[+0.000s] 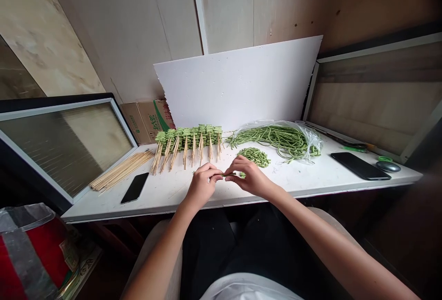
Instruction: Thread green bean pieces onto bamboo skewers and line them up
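My left hand (202,184) and my right hand (251,178) meet above the front of the white table, their fingertips almost touching. Both are closed in a pinch. Between the right fingertips shows a short, thin bean piece (230,174); whatever the left fingers grip is mostly hidden. Some cut bean pieces (242,175) lie just behind the right fingers. Farther back is a heap of cut green beans (255,156). Bundles of skewered beans (189,135) are stacked at the back left, their bare sticks (185,152) pointing toward me.
Long green beans (276,138) lie in a clear plastic bag (312,142). Loose bamboo skewers (120,170) and a phone (135,187) are on the left. Another dark phone (359,165) and a rounded dark object (388,166) rest right. A white board (235,88) stands behind.
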A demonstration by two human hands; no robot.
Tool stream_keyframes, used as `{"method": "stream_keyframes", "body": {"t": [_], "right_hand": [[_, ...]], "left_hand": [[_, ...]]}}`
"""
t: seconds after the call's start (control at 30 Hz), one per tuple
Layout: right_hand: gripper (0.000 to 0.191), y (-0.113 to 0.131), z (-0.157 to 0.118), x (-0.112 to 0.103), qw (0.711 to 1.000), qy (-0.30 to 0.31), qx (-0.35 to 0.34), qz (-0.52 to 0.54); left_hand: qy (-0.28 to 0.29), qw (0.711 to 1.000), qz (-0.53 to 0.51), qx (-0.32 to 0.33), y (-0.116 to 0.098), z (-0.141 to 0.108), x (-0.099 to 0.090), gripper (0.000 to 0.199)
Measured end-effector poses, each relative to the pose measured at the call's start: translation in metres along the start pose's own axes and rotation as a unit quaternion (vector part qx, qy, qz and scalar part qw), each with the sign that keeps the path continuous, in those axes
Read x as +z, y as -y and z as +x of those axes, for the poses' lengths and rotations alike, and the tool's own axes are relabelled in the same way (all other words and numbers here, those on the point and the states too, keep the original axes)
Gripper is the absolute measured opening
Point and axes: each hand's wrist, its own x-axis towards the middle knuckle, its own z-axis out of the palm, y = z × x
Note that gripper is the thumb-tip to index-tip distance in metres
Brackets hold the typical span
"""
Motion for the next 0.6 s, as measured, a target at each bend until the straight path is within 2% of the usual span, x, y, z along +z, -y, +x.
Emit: {"method": "stream_keyframes", "body": {"t": [0.13,0.3,0.43,0.6], "right_hand": [[0.012,0.002,0.0,0.007,0.999,-0.04,-0.002,-0.027],[0.014,0.006,0.0,0.013,0.996,-0.072,0.035,0.049],[0.015,0.004,-0.001,0.015,0.985,-0.063,0.072,0.145],[0.033,-0.003,-0.002,0.014,0.958,-0.005,0.088,0.272]], "left_hand": [[-0.033,0.999,0.017,0.023,-0.008,0.0,0.002,0.015],[-0.025,1.0,-0.004,0.015,-0.017,-0.001,0.002,0.014],[-0.012,0.998,-0.062,0.019,-0.017,0.0,0.0,0.019],[0.022,0.991,-0.133,0.003,-0.022,0.001,-0.001,0.018]]}}
